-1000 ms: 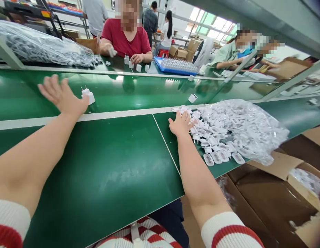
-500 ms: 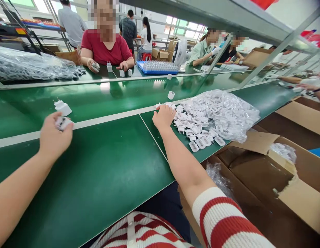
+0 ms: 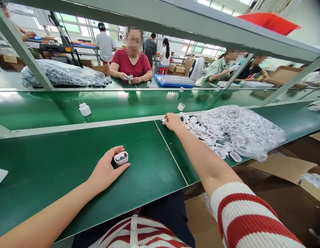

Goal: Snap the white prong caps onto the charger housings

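My left hand (image 3: 105,168) is closed around a white charger housing (image 3: 121,158) over the green work surface, thumb on the near side and fingers behind. The housing's open end faces up, and circuit parts show inside. At the left edge of the pile, my right hand (image 3: 173,122) pinches a small white plug cap (image 3: 164,120), mostly hidden by the fingers. The loose plug caps (image 3: 198,129) spill from a clear plastic bag (image 3: 242,127) to the right of this hand.
Beyond the pale divider strip (image 3: 103,123), a finished-looking charger (image 3: 84,109) and a white housing (image 3: 181,106) sit on the green belt. A co-worker in red (image 3: 131,63) handles parts across from me. Cardboard boxes (image 3: 281,167) stand below at right; a metal frame (image 3: 175,20) crosses overhead.
My left hand has moved right and nearer to me with the housing, whose open end now shows. My right hand has drawn slightly away from the caps with one pinched. The view has shifted.
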Motion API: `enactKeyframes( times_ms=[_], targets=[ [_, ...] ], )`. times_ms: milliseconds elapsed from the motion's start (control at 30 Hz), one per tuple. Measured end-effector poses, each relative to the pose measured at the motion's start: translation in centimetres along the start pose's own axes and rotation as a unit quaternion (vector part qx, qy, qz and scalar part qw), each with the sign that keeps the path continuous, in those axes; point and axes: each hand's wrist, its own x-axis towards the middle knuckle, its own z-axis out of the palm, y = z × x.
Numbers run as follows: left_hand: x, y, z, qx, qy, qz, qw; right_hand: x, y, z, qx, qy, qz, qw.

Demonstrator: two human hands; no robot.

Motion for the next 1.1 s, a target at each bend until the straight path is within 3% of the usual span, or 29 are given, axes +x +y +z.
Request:
enactKeyframes(
  times_ms=[133,233,300,400,433,467,700,833,1000,1100],
  targets=[
    [0.2,0.1,-0.4,0.025,-0.014,0.025,0.999,-2.4,-3.4,0.5,0.139,-0.062,-0.043,0.987],
    [0.3,0.0,-0.8,0.025,-0.002,0.057,0.998,-5.0,-6.4,1.4,0.255,-0.130,-0.076,0.955],
    [0.3,-0.1,-1.0,0.021,-0.001,0.066,0.998,-7.1,-8.2,2.0,0.371,-0.191,-0.091,0.904],
    [0.2,-0.3,-1.0,0.013,-0.017,0.072,0.997,-10.0,-10.1,3.0,0.559,-0.282,-0.063,0.777],
    [0.2,-0.4,-1.0,0.011,-0.021,0.075,0.997,-10.9,-10.5,3.4,0.586,-0.296,-0.049,0.753],
    [0.3,-0.4,-1.0,0.009,-0.024,0.080,0.996,-11.6,-10.9,3.7,0.590,-0.301,-0.040,0.748],
    [0.3,-0.4,-0.8,0.008,-0.013,0.097,0.995,-14.5,-11.9,4.8,0.556,-0.277,-0.059,0.782],
    [0.4,-0.4,-0.8,0.001,-0.017,0.087,0.996,-15.2,-12.1,5.2,0.550,-0.258,-0.072,0.791],
    [0.4,-0.3,-0.9,0.003,-0.018,0.083,0.996,-15.6,-11.9,5.2,0.506,-0.177,-0.128,0.835],
    [0.5,-0.2,-1.0,0.002,-0.025,0.076,0.997,-15.4,-11.6,4.7,0.511,-0.176,-0.121,0.833]
  ],
)
